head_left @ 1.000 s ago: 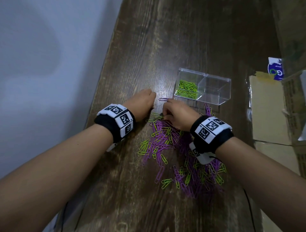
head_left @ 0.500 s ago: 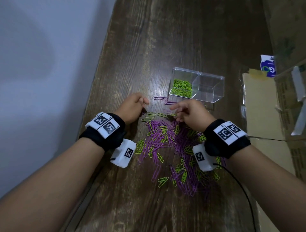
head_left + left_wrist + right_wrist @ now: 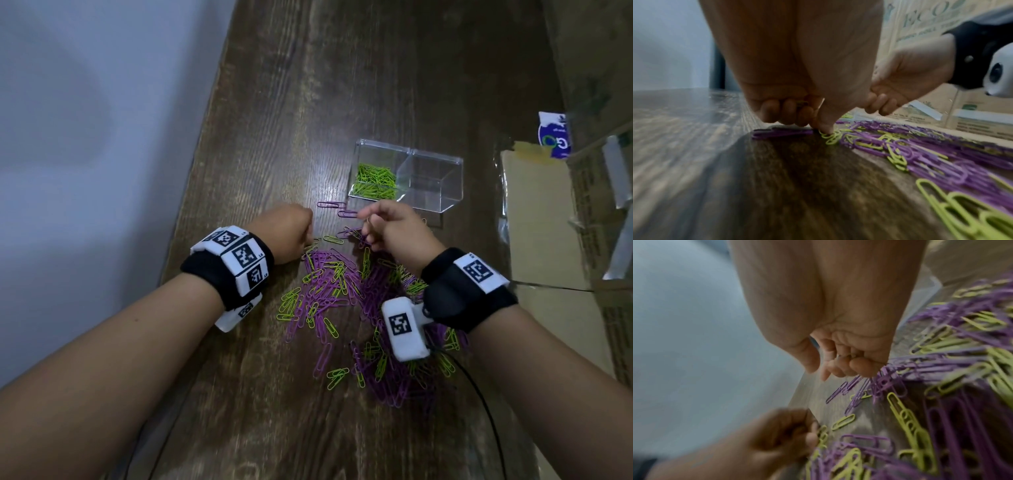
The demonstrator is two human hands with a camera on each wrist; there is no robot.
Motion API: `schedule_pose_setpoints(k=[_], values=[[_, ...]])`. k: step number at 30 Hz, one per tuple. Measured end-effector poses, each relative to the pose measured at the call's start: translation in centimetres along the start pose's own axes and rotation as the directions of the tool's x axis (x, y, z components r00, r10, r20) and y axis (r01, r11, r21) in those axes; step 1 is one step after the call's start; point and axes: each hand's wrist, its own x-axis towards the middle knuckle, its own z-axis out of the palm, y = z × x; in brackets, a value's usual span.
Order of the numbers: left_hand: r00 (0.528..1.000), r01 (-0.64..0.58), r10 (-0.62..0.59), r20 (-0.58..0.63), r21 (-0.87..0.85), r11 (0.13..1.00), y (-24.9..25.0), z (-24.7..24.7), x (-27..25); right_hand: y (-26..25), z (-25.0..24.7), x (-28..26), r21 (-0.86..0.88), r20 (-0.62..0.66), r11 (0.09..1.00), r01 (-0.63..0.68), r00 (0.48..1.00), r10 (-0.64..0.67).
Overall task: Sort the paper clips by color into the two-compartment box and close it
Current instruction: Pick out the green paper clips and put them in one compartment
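A clear two-compartment box (image 3: 445,205) stands open beyond the pile; green clips (image 3: 375,181) lie in its left half and its right half holds nothing. Mixed purple and green paper clips (image 3: 346,294) are spread on the wooden table (image 3: 308,102). My left hand (image 3: 310,236) is at the pile's far left edge, fingers curled on something greenish, thumb tip (image 3: 826,129) pressing a green clip (image 3: 833,138). My right hand (image 3: 366,222) hovers over the pile's far edge, fingers curled (image 3: 859,365) round what looks like a thin clip. Two purple clips (image 3: 331,205) lie loose in front of the box.
Cardboard boxes (image 3: 544,219) line the table's right side, with a blue and white packet (image 3: 553,135) behind them. A pale wall (image 3: 85,137) runs along the table's left edge. A black cable (image 3: 479,394) trails from my right wrist.
My right hand has lifted off the pile with its fingers curled. My left hand has curled and drawn back from the loose purple clip to the pile's edge.
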Motion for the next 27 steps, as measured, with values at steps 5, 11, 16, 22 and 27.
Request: schedule_pose_setpoints(k=[5,11,16,22,27], values=[[0.998,0.005,-0.009,-0.061,-0.062,0.998,-0.1,0.4,-0.2,-0.9,1.8,1.0,-0.558,0.144,0.799,0.225,0.974,-0.174],[0.950,0.109,-0.287,-0.120,-0.736,0.669,-1.2,0.0,-1.2,-1.0,3.7,2.1,-0.728,0.179,0.631,0.266,0.963,-0.199],[0.952,0.079,-0.305,-0.002,-0.964,0.252,-1.1,0.1,-2.1,-1.1,4.3,2.0,-0.754,0.236,0.600,0.266,0.963,-0.131],[0.919,0.179,-0.364,0.150,-0.983,0.049,-1.6,-0.8,-1.9,-1.5,0.9,1.2,-0.105,-0.012,0.971,0.216,0.976,-0.218],[0.973,0.184,-0.229,-0.021,-0.529,0.828,-1.7,-0.4,-1.9,-0.1,-1.7,1.4,-0.090,-0.018,0.987,0.131,0.991,-0.133]])
